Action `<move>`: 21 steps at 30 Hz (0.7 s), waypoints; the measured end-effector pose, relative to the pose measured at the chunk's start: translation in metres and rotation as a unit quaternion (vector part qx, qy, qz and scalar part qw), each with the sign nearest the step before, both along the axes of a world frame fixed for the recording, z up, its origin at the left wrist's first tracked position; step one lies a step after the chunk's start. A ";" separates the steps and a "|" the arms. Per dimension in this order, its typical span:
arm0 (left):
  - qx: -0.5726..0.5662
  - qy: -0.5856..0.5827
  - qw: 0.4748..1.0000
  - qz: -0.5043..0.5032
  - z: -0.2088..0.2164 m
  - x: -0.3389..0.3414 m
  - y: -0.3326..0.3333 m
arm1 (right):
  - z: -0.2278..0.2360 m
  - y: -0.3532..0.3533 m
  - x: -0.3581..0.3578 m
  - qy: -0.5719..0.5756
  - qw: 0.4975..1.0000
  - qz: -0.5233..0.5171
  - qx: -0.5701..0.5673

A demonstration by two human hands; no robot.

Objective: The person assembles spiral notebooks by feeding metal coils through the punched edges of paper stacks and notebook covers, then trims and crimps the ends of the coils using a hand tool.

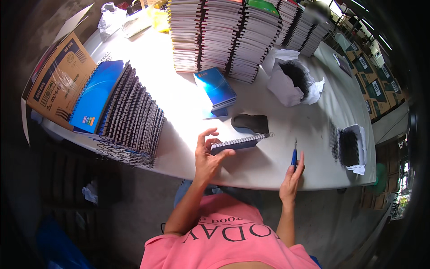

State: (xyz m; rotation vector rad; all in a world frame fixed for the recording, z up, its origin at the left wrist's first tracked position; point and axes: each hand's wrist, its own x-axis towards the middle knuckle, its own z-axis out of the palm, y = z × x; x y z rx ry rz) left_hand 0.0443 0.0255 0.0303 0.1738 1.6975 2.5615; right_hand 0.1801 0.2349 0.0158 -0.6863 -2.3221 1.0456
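A spiral notebook [239, 144] stands tilted near the table's front edge, with its wire coil along the top. My left hand [208, 156] grips its left end between thumb and fingers. In my right hand [291, 179], to the right of the notebook, is a blue-handled tool [294, 157] with a thin metal tip pointing away from me; its exact kind is unclear. Just behind the notebook lies a dark, rounded flat object [251, 122]. Farther back rests a small pile of blue-covered notebooks [216, 88].
Tall stacks of bound notebooks [219, 40] rise at the back. A row of blue spiral notebooks [132, 105] stands at left beside a cardboard box [60, 80]. Black wire coils in white paper [293, 80] lie right of the stacks; another coil bundle [349, 147] sits at the right edge.
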 end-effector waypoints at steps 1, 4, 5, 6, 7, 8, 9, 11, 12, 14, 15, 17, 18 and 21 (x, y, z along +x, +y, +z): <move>-0.003 0.025 1.000 -0.007 -0.007 -0.002 0.000 | 0.006 -0.002 -0.002 0.056 0.987 0.020 -0.147; -0.015 0.069 0.998 0.005 -0.027 -0.006 -0.002 | 0.039 -0.026 -0.010 0.102 0.957 0.098 -0.255; -0.018 0.064 0.997 0.026 -0.027 -0.006 -0.001 | 0.046 -0.033 -0.012 0.095 0.959 0.131 -0.235; -0.023 0.059 0.997 0.048 -0.025 -0.006 -0.002 | 0.050 -0.039 -0.014 0.086 0.959 0.166 -0.213; -0.028 0.055 0.996 0.070 -0.023 -0.006 -0.002 | 0.056 -0.045 -0.016 0.067 0.963 0.208 -0.156; 0.001 0.030 0.997 0.077 -0.003 -0.002 0.002 | 0.064 -0.051 -0.019 0.048 0.963 0.248 -0.098; 0.000 0.048 0.996 0.069 -0.007 -0.004 0.003 | 0.069 -0.056 -0.021 0.030 0.957 0.287 -0.040; -0.002 0.085 0.995 0.052 -0.020 -0.008 0.003 | 0.072 -0.065 -0.024 -0.004 0.958 0.285 0.027; -0.004 0.089 0.995 0.046 -0.024 -0.007 0.001 | 0.073 -0.069 -0.025 -0.021 0.957 0.284 0.061; 0.010 0.085 0.994 0.063 -0.026 -0.006 0.002 | 0.075 -0.076 -0.029 -0.011 0.957 0.276 0.087; 0.016 0.083 0.994 0.071 -0.025 -0.006 0.003 | 0.077 -0.079 -0.031 -0.006 0.957 0.272 0.100; -0.011 0.100 0.990 0.098 -0.022 -0.004 0.002 | 0.079 -0.084 -0.033 -0.007 0.952 0.267 0.148; -0.024 0.109 0.988 0.111 -0.020 -0.003 0.001 | 0.082 -0.087 -0.034 -0.011 0.949 0.261 0.179; -0.102 0.164 0.970 0.147 -0.018 0.001 0.000 | 0.086 -0.091 -0.038 -0.011 0.942 0.245 0.228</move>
